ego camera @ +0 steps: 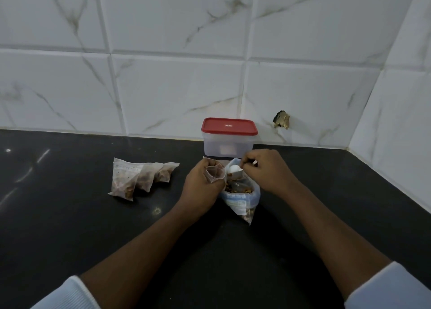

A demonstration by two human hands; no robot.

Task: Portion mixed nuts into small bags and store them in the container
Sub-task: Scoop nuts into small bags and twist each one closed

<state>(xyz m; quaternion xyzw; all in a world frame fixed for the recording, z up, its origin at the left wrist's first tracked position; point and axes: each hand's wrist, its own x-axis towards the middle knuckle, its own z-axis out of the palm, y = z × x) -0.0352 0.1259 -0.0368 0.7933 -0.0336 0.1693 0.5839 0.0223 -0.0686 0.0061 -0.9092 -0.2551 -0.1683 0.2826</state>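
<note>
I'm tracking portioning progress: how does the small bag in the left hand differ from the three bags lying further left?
The small bag looks empty, while the three bags hold nuts. The small bag is held up by the left hand with its mouth open; the three bags lie side by side on the counter, untouched. Both are small, translucent plastic.

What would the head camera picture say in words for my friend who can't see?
A left hand holds a small empty bag open beside a big bag of nuts, where the right hand holds a white spoon. Three filled small bags lie to the left on the black counter; a closed red-lidded container stands behind.
</note>
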